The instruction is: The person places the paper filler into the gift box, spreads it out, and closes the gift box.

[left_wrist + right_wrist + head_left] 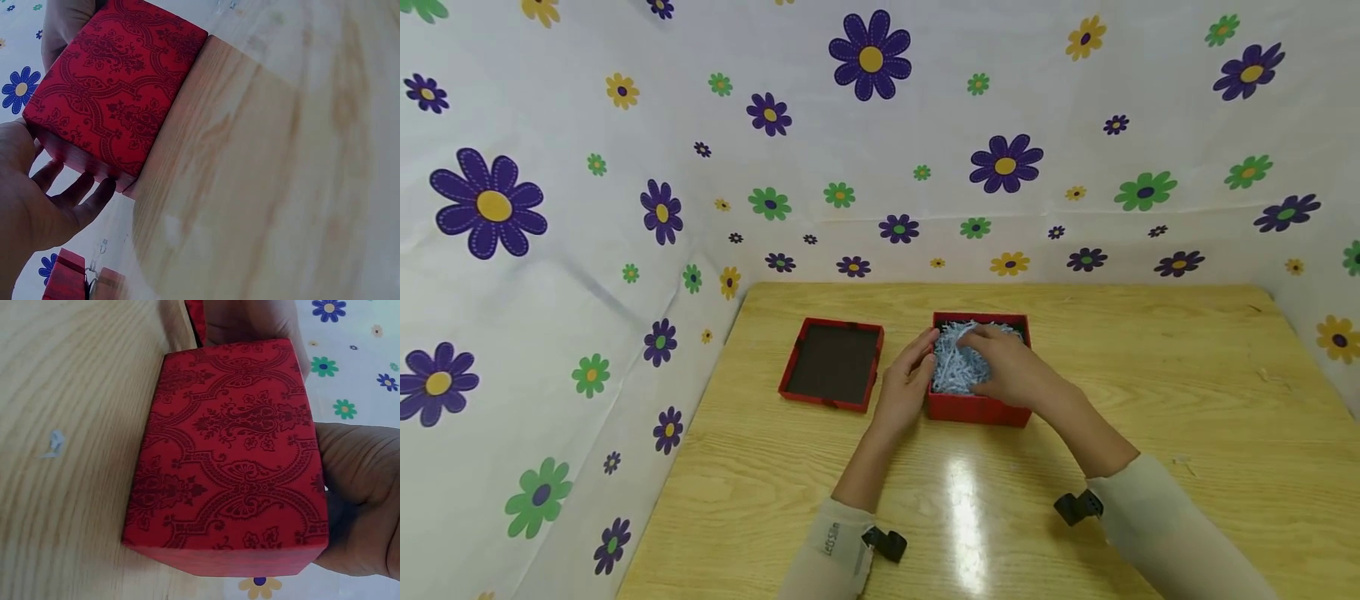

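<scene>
A red patterned box (977, 408) stands on the table, filled with pale blue shredded paper (951, 367). Against its left side rests my left hand (904, 387). In the left wrist view the extended fingers of this hand (37, 194) touch the box wall (119, 81). My right hand (1011, 367) reaches over the right part of the box, thumb and forefinger spread apart and fingers bent down into the paper. Its fingertips are partly hidden, so I cannot tell if they grip any paper. The right wrist view has this hand (362, 487) behind the box wall (231, 450).
Left of the box lies a red lid (831, 367), its dark inside facing up. A pale paper scrap (55, 442) lies on the wooden table (752, 500). Flower-printed white cloth (925, 125) hangs behind and along the sides.
</scene>
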Motion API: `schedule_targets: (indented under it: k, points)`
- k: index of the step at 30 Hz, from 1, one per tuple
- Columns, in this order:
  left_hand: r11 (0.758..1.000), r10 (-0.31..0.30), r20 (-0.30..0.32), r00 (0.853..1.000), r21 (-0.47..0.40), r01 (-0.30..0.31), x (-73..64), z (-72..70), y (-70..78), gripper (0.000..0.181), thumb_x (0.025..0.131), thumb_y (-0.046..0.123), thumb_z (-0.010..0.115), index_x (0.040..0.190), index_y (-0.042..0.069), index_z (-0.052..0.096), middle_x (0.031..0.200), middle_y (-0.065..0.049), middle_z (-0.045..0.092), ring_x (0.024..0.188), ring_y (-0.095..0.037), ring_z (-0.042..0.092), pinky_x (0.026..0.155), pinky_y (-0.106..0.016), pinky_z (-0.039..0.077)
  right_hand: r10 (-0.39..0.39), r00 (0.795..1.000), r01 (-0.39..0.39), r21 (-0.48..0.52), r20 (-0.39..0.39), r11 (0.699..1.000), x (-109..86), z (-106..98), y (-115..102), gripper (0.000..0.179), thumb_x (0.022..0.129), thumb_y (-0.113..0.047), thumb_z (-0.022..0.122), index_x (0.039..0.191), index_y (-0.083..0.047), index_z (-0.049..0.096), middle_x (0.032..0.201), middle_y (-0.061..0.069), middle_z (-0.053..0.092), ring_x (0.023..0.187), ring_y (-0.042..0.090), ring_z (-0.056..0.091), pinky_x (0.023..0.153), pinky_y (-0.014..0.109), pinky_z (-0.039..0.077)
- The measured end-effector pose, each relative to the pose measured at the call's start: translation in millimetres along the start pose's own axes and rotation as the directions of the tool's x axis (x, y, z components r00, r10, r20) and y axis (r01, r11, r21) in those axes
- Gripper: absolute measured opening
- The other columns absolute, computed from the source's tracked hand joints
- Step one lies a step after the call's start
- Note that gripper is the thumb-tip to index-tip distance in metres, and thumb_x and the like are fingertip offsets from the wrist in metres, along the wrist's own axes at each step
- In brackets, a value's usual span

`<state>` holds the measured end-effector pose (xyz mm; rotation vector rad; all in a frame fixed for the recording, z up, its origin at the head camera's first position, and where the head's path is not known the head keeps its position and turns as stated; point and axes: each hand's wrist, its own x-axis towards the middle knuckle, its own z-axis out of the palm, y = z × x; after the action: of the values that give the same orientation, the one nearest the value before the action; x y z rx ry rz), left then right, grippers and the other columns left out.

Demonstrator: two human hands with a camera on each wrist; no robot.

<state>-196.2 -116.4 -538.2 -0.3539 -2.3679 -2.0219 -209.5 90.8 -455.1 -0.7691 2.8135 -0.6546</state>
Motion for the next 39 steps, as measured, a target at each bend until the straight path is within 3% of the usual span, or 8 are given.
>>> schedule_targets:
  k: [8, 14, 17, 21, 25, 31, 35, 39]
  points:
    - [1.000, 0.009, 0.002, 1.000, -0.015, -0.009, 1.5, 3.2, -0.4, 0.046, 0.113, 0.023, 0.052, 0.159, 0.030, 0.051, 0.168, -0.001, 0.041, 0.147, -0.017, 0.047, 0.117, -0.046, 0.045, -0.039, 0.995, 0.039, 0.000, 0.094, 0.999, 4.5, -4.1, 6.1, 0.066, 0.087, -0.019, 0.089, 0.145, -0.001, 0.062, 0.151, 0.026, 0.056, 0.139, 0.048, 0.052, 0.111, 0.063, 0.046]
    - [1.000, -0.009, 0.004, 1.000, -0.006, 0.009, 3.9, 4.0, 2.5, 0.046, 0.113, 0.027, 0.052, 0.159, 0.032, 0.051, 0.164, 0.014, 0.044, 0.148, -0.010, 0.045, 0.117, -0.040, 0.045, -0.040, 0.999, 0.038, 0.073, 0.027, 0.997, -7.5, -28.0, 2.5, 0.058, 0.088, -0.016, 0.088, 0.141, -0.003, 0.066, 0.150, 0.025, 0.056, 0.138, 0.047, 0.052, 0.110, 0.063, 0.047]
    - [1.000, -0.001, 0.000, 1.000, -0.012, 0.001, 5.9, 4.5, 4.0, 0.046, 0.113, 0.027, 0.053, 0.159, 0.031, 0.052, 0.163, 0.013, 0.045, 0.148, -0.013, 0.045, 0.118, -0.042, 0.044, -0.047, 0.998, 0.049, 0.058, -0.030, 0.997, -10.4, -36.0, 1.6, 0.055, 0.089, -0.015, 0.087, 0.139, -0.003, 0.067, 0.147, 0.024, 0.058, 0.135, 0.046, 0.056, 0.107, 0.061, 0.050]
    - [1.000, 0.005, -0.002, 1.000, -0.022, -0.005, 5.3, 6.0, 1.5, 0.045, 0.113, 0.026, 0.052, 0.159, 0.030, 0.052, 0.166, 0.004, 0.043, 0.148, -0.019, 0.047, 0.118, -0.046, 0.044, -0.073, 0.997, 0.075, 0.060, -0.041, 0.995, -7.0, -27.4, 5.3, 0.059, 0.089, -0.018, 0.088, 0.142, -0.004, 0.066, 0.149, 0.022, 0.057, 0.139, 0.045, 0.052, 0.111, 0.062, 0.047]
    - [1.000, 0.004, 0.002, 1.000, -0.015, -0.004, 3.7, 6.6, 0.2, 0.045, 0.114, 0.026, 0.051, 0.159, 0.030, 0.051, 0.168, -0.003, 0.040, 0.148, -0.022, 0.047, 0.117, -0.049, 0.045, -0.092, 0.994, 0.090, 0.045, 0.056, 0.995, 1.9, -10.0, 8.4, 0.063, 0.092, -0.023, 0.085, 0.148, -0.004, 0.061, 0.156, 0.024, 0.051, 0.144, 0.048, 0.046, 0.115, 0.063, 0.042]
    - [1.000, 0.024, 0.008, 1.000, -0.014, -0.024, 4.5, 10.1, 0.1, 0.046, 0.114, 0.026, 0.051, 0.159, 0.027, 0.051, 0.169, -0.005, 0.040, 0.148, -0.024, 0.047, 0.116, -0.051, 0.046, -0.030, 0.985, 0.029, 0.007, 0.172, 1.000, 11.3, 0.7, 10.7, 0.059, 0.096, -0.024, 0.079, 0.147, -0.002, 0.060, 0.152, 0.026, 0.054, 0.141, 0.046, 0.051, 0.115, 0.062, 0.042]
    - [1.000, 0.004, 0.020, 1.000, -0.002, -0.004, 3.1, 9.7, 0.4, 0.046, 0.114, 0.027, 0.051, 0.160, 0.028, 0.050, 0.168, -0.002, 0.040, 0.148, -0.024, 0.047, 0.116, -0.051, 0.046, -0.016, 0.988, 0.014, 0.010, 0.155, 1.000, 9.1, -1.0, 7.3, 0.058, 0.097, -0.024, 0.079, 0.147, -0.002, 0.061, 0.152, 0.026, 0.055, 0.139, 0.046, 0.053, 0.114, 0.061, 0.045]
    - [0.999, -0.046, 0.058, 0.997, 0.014, 0.045, -0.8, -9.0, 8.2, 0.048, 0.114, 0.034, 0.048, 0.162, 0.034, 0.044, 0.158, -0.007, 0.051, 0.136, -0.029, 0.057, 0.109, -0.050, 0.051, -0.008, 0.997, 0.008, 0.003, 0.080, 1.000, 5.7, -7.8, -16.2, 0.058, 0.099, -0.030, 0.076, 0.148, -0.004, 0.061, 0.155, 0.028, 0.051, 0.139, 0.052, 0.051, 0.112, 0.065, 0.044]
